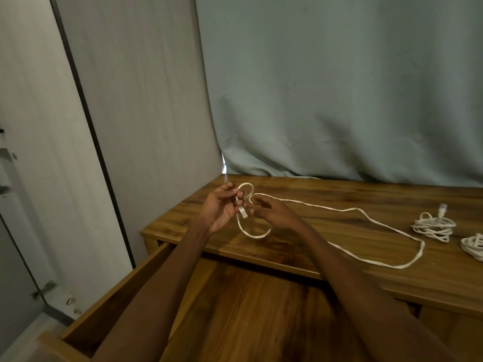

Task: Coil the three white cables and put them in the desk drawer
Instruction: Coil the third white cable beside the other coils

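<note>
A long white cable (pixel 347 210) lies stretched across the wooden desk (pixel 326 194), looping back near the right. My left hand (pixel 218 209) holds its plug end and a first loop above the desk's left corner. My right hand (pixel 271 211) pinches the same cable just right of that loop. A coiled white cable (pixel 432 226) sits on the desk at the right, and a second coil (pixel 473 245) shows partly at the right edge. The desk drawer (pixel 235 309) stands pulled out below my arms, with nothing visible inside.
A grey-green curtain (pixel 339 100) hangs behind the desk. A pale wall panel and door (pixel 39 152) stand at the left, close to the drawer's side.
</note>
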Tool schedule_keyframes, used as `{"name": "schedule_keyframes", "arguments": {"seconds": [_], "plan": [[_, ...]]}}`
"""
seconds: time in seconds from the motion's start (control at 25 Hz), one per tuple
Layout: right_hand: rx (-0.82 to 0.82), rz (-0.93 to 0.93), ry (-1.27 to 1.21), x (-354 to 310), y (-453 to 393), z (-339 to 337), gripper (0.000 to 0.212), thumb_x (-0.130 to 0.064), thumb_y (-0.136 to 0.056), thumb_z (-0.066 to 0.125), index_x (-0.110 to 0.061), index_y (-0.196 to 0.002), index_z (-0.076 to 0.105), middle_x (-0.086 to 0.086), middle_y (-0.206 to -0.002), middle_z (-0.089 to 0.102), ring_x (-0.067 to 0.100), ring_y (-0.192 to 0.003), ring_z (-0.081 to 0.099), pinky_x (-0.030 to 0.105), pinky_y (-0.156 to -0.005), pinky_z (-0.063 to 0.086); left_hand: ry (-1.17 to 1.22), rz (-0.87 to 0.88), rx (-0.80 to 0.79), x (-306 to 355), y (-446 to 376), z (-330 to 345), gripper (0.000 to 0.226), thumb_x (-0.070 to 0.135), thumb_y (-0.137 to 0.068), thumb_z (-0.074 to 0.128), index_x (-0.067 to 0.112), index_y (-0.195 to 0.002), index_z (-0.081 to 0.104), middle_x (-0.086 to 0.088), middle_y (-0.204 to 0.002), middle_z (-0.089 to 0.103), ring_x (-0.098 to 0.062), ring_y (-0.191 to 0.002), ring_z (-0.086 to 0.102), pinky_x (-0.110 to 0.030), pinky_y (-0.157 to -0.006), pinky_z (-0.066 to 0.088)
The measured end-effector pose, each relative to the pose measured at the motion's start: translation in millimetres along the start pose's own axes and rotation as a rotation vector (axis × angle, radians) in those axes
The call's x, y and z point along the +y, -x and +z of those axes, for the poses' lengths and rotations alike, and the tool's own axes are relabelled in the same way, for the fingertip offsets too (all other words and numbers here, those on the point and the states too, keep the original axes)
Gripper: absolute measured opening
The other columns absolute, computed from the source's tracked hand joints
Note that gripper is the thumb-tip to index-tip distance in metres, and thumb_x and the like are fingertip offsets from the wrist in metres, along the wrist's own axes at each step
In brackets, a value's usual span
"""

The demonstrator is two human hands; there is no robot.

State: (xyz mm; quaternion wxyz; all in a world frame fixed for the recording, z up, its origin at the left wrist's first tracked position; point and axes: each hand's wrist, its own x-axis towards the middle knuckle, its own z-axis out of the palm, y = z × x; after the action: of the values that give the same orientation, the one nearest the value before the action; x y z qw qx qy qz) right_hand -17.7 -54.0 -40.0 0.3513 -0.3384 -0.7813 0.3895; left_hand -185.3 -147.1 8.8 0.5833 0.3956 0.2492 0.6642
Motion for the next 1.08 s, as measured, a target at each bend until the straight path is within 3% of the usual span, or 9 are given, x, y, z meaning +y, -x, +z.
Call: {"name": "schedule_keyframes", "arguments": {"seconds": [0.12,0.2,0.32,0.44,0.6,0.68,0.76,0.92,1.08], "plan": [[-0.032,-0.031,-0.111,2,-12,22,0.072,-0.06,-0.068,0.08,-0.028,-0.128,0.061,-0.009,-0.124,0.069,0.006,-0.116,0.063,0.041,-0.103,0.051,0.022,0.0,-0.046,8,7,-5,0.017,-0.005,-0.084,0.048,0.012,-0.09,0.05,-0.01,-0.067,0.057,-0.018,-0.05,0.054,-0.034,-0.059,0.053],[-0.068,-0.064,-0.097,-9,-13,30,0.056,-0.062,-0.074,0.076,-0.031,-0.119,0.067,-0.01,-0.115,0.073,0.006,-0.11,0.066,0.037,-0.099,0.052,0.044,0.002,-0.086,13,14,-6,0.017,-0.005,-0.085,0.046,0.011,-0.089,0.051,-0.009,-0.067,0.055,-0.018,-0.052,0.054,-0.033,-0.057,0.052],[0.033,-0.163,-0.005,-27,-13,33,0.02,-0.043,-0.093,0.061,-0.028,-0.099,0.074,-0.003,-0.101,0.076,0.013,-0.094,0.069,0.036,-0.085,0.051,0.073,-0.001,-0.117,21,21,-10,0.017,-0.004,-0.087,0.044,0.011,-0.089,0.052,-0.008,-0.067,0.05,-0.018,-0.052,0.047,-0.03,-0.052,0.048],[0.229,-0.191,-0.108,-24,-18,21,0.017,-0.027,-0.097,0.059,-0.03,-0.087,0.072,0.0,-0.09,0.075,0.019,-0.087,0.069,0.042,-0.085,0.053,-0.006,-0.048,-0.086,29,27,-20,0.018,-0.003,-0.086,0.043,0.01,-0.093,0.053,-0.008,-0.064,0.046,-0.015,-0.046,0.039,-0.027,-0.047,0.039],[0.395,-0.164,-0.034,-22,-18,-8,0.016,-0.036,-0.096,0.062,-0.037,-0.104,0.075,-0.003,-0.072,0.07,0.016,-0.065,0.068,0.035,-0.066,0.053,-0.369,-0.196,0.017,29,26,-24,0.019,0.014,-0.093,0.048,0.004,-0.105,0.059,-0.005,-0.056,0.041,-0.013,-0.045,0.033,-0.025,-0.045,0.028],[0.432,-0.274,0.268,-28,-16,-20,0.028,-0.045,-0.097,0.057,-0.039,-0.121,0.07,-0.008,-0.075,0.064,0.012,-0.068,0.062,0.034,-0.063,0.046,-0.57,-0.327,-0.086,25,26,-21,0.039,0.036,-0.1,0.047,0.002,-0.099,0.066,-0.002,-0.052,0.035,-0.012,-0.047,0.03,-0.025,-0.048,0.028],[0.435,-0.354,0.553,-37,-15,-25,0.035,-0.051,-0.098,0.05,-0.041,-0.128,0.064,-0.009,-0.084,0.065,0.012,-0.075,0.06,0.031,-0.061,0.04,-0.49,-0.399,-0.247,20,26,-14,0.051,0.044,-0.102,0.043,0.003,-0.08,0.064,0.001,-0.048,0.027,-0.012,-0.047,0.025,-0.026,-0.049,0.027],[0.334,-0.512,0.75,-36,-18,-16,0.039,-0.055,-0.098,0.041,-0.04,-0.122,0.067,-0.003,-0.11,0.074,0.021,-0.095,0.069,0.031,-0.071,0.046,-0.074,-0.208,-0.36,13,19,12,0.049,0.031,-0.103,0.042,0.012,-0.058,0.045,0.002,-0.044,0.019,-0.012,-0.045,0.017,-0.028,-0.05,0.019],[0.154,-0.536,0.773,-30,-10,9,0.027,-0.041,-0.1,0.049,-0.03,-0.117,0.066,0.003,-0.116,0.072,0.028,-0.104,0.067,0.036,-0.078,0.051,0.251,0.231,-0.082,16,0,30,0.044,0.025,-0.099,0.044,0.014,-0.056,0.043,0.003,-0.041,0.025,-0.012,-0.043,0.022,-0.028,-0.05,0.023]]}}
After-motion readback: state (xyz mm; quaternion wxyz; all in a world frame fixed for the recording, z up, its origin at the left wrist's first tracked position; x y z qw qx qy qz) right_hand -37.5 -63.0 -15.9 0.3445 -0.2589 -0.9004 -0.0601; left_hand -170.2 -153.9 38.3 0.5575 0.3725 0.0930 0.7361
